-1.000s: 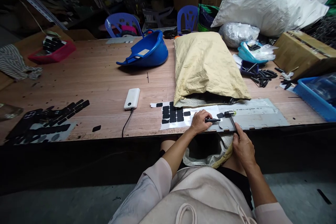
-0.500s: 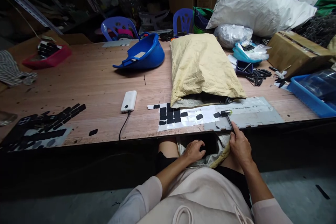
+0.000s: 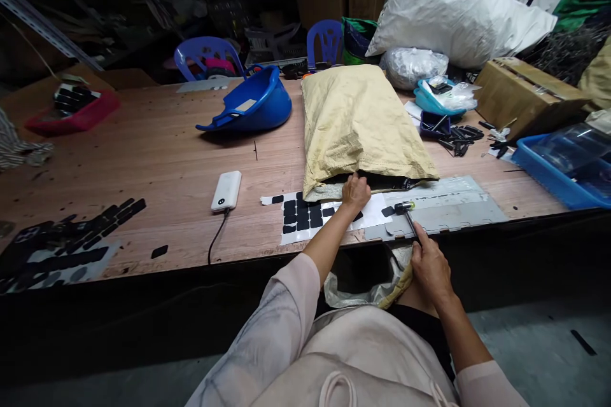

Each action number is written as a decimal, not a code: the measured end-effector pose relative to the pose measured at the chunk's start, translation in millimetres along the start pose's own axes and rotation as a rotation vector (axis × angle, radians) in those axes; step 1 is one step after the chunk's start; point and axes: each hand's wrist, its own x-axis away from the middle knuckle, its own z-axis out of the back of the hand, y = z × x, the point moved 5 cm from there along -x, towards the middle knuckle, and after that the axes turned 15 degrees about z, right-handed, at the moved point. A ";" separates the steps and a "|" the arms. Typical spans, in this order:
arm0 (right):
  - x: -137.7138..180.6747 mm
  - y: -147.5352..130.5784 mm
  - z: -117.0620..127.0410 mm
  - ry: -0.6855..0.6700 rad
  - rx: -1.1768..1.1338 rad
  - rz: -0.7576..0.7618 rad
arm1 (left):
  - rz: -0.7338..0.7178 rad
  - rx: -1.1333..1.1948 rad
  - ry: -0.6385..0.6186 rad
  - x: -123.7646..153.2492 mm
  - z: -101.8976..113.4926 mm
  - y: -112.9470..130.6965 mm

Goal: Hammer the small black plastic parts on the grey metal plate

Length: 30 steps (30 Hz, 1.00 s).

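Observation:
My left hand (image 3: 356, 193) reaches to the mouth of a yellow woven sack (image 3: 365, 121), its fingers closed at the upper lip; the fingertips are partly hidden. Dark contents show inside the opening. My right hand (image 3: 432, 267) grips the handle of a small hammer (image 3: 405, 207) with a black and yellow-green head. The head rests over a grey board (image 3: 453, 203) at the table edge, beside a black rounded patch (image 3: 388, 211). Under my left forearm lies a white backing sheet (image 3: 291, 237) with several black patches (image 3: 303, 211). An open sack (image 3: 377, 296) sits in my lap.
A white power bank (image 3: 226, 191) with a cable lies left of the sheet. Black strips (image 3: 102, 226) cover the table's left end. Behind stand a blue basin (image 3: 260, 102) and a red tray (image 3: 76, 114). At right are a cardboard box (image 3: 529, 95) and a blue tray (image 3: 558, 172).
My left hand has moved from the lap sack up and forward to the mouth of the yellow sack on the table. My right hand keeps the hammer in nearly the same place.

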 end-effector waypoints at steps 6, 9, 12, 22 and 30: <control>0.1 1.7 -1.8 0.024 -0.004 0.006 | 0.089 -0.055 -0.046 1.3 5.5 -12.1; 0.1 1.8 -1.6 0.038 -0.002 0.014 | 0.077 0.056 -0.006 19.6 12.7 -27.6; 0.5 1.9 -2.3 0.039 -0.016 0.022 | -0.074 0.191 -0.033 48.1 8.9 -36.9; -2.0 20.8 -9.9 0.216 -0.233 0.160 | -0.236 0.289 -0.108 76.4 -22.3 -42.6; 21.6 -4.9 -9.8 0.301 -0.439 0.270 | -0.240 0.282 -0.122 75.7 -23.1 -42.7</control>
